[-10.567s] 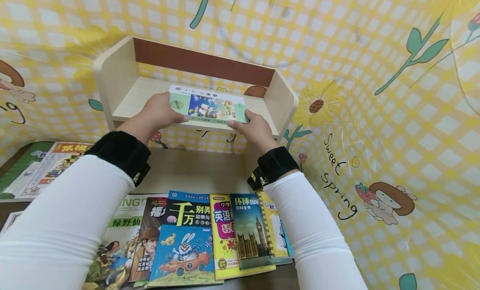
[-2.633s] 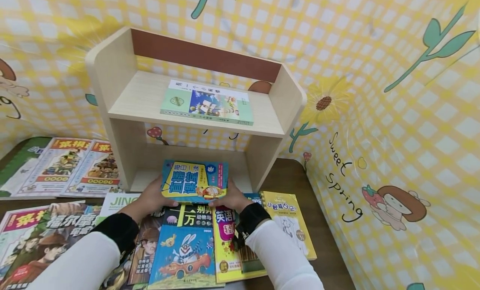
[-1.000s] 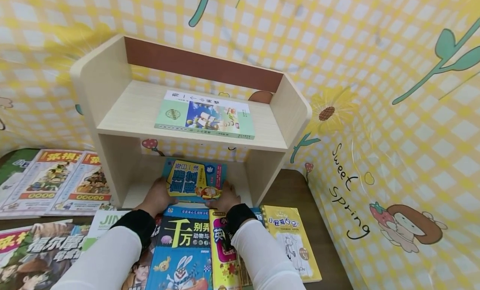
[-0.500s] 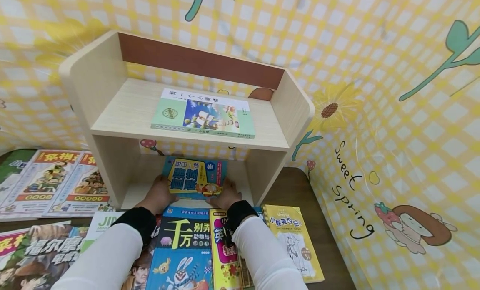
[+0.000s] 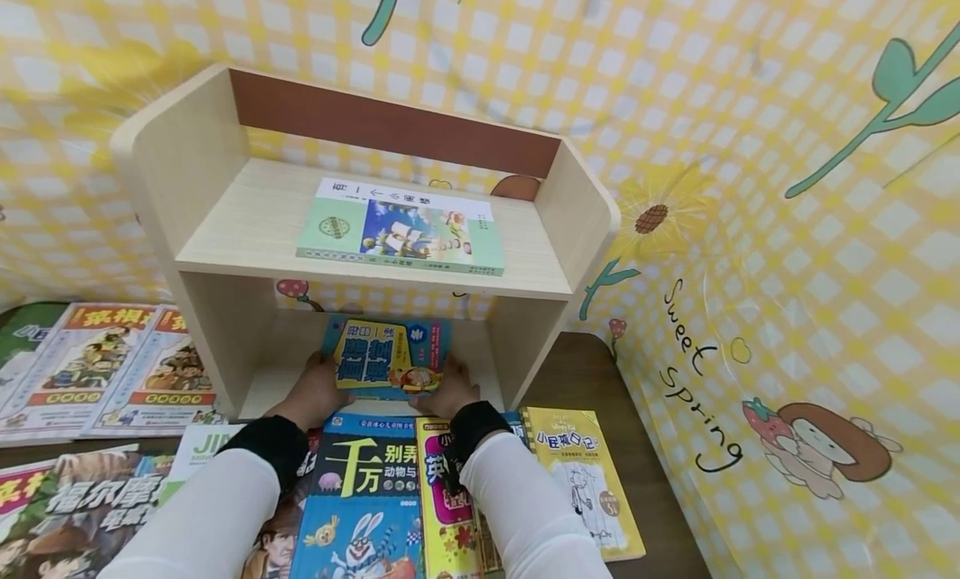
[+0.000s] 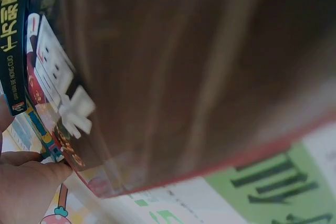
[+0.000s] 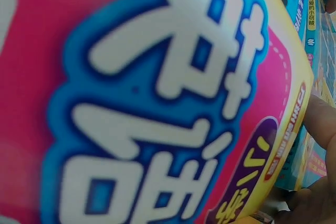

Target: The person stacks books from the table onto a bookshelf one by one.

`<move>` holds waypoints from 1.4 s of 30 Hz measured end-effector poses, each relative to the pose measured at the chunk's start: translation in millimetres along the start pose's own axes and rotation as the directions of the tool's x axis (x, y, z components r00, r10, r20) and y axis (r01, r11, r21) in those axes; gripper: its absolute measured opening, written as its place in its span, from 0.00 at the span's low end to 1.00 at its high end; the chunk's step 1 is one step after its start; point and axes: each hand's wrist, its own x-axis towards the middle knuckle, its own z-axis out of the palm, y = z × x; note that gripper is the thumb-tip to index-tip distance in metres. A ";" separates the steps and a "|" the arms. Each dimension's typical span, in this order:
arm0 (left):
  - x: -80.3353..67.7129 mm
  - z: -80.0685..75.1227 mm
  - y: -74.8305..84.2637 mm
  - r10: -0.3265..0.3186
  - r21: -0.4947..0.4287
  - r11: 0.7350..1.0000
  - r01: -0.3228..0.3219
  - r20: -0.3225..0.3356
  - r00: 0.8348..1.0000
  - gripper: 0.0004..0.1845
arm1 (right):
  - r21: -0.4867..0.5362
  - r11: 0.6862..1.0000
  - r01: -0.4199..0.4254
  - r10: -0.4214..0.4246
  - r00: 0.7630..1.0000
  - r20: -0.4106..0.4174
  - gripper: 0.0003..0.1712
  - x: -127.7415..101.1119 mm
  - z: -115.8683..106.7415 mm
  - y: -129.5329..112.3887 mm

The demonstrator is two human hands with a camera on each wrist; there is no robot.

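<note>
Yellow-checked cloth (image 5: 480, 29) backs your shelf (image 5: 577, 221), with a blue book (image 5: 386, 358) in its lower tier (image 5: 487, 379).
Your left hand (image 5: 315, 393) and right hand (image 5: 453, 387) grip that book by its left and right ends; a green book (image 5: 401, 233) lies flat on the upper tier (image 5: 240, 217). On the table (image 5: 585, 379), magazines (image 5: 78, 366) lie left, a rabbit book (image 5: 360, 521) near, a yellow book (image 5: 585, 487) near right.
</note>
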 end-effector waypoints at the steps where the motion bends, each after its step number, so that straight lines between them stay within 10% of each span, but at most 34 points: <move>1: -2.1 0.6 0.4 0.005 0.004 1.000 -0.005 0.007 1.000 0.42 | 0.009 1.000 0.005 -0.005 1.000 -0.009 0.58 -1.8 0.5 1.6; 10: -36.8 -1.8 0.4 0.144 0.178 0.975 -0.136 -0.034 0.989 0.51 | 0.139 0.983 0.117 -0.112 0.993 -0.048 0.55 -30.9 -7.6 23.4; 23: -133.1 -33.6 12.6 0.401 0.571 0.780 -0.257 -0.139 0.906 0.55 | 0.119 0.976 0.185 -0.173 0.980 -0.102 0.49 -146.4 -63.8 38.5; 42: -207.0 -5.7 24.9 0.486 0.529 0.754 -0.390 -0.050 0.872 0.57 | 0.119 0.985 -0.128 0.163 0.916 -0.365 0.48 -192.2 -85.6 140.1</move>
